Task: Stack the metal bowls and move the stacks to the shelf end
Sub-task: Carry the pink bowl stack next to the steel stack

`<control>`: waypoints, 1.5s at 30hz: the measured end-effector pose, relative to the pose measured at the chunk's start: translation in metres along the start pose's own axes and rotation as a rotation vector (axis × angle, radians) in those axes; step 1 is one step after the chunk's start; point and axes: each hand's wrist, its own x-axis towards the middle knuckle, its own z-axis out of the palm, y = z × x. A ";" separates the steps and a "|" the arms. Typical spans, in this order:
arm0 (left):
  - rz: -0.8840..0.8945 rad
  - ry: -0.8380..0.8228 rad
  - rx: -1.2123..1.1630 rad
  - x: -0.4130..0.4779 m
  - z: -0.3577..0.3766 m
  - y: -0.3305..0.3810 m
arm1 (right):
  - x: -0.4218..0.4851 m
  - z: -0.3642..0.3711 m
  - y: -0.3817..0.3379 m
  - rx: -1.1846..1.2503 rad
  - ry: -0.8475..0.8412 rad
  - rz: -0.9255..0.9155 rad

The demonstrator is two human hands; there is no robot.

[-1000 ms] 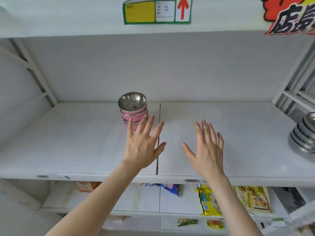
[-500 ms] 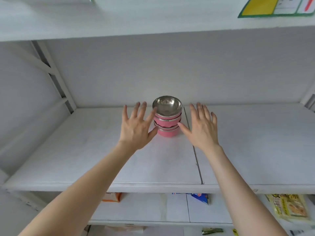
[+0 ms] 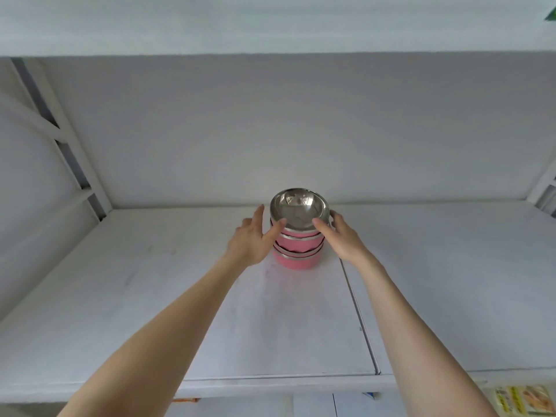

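Head view, hands (image 3: pixel 298 236) now clasping bowl stack (image 3: pixel 298 233)

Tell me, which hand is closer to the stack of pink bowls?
Neither, clearly. The left hand is against the left side of the stack of pink bowls, thumb at the top rim; the right hand mirrors it on the right side.

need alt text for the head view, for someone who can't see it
Two bare hands close on a stack of pink metal bowls standing on a white shelf: the left hand on its left side, the right hand on its right, thumbs near the top bowl's rim. The top bowl's shiny inside is empty. Full grip cannot be confirmed.
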 end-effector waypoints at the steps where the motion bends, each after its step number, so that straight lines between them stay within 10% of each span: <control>1: -0.028 -0.072 -0.149 0.002 0.004 -0.001 | 0.001 0.002 0.003 0.095 -0.035 0.025; 11: -0.064 -0.216 -0.572 0.005 0.023 -0.005 | 0.009 0.024 0.014 0.563 -0.165 0.141; 45: -0.048 -0.171 -0.617 -0.107 0.068 0.120 | -0.091 -0.110 0.044 0.440 -0.224 0.046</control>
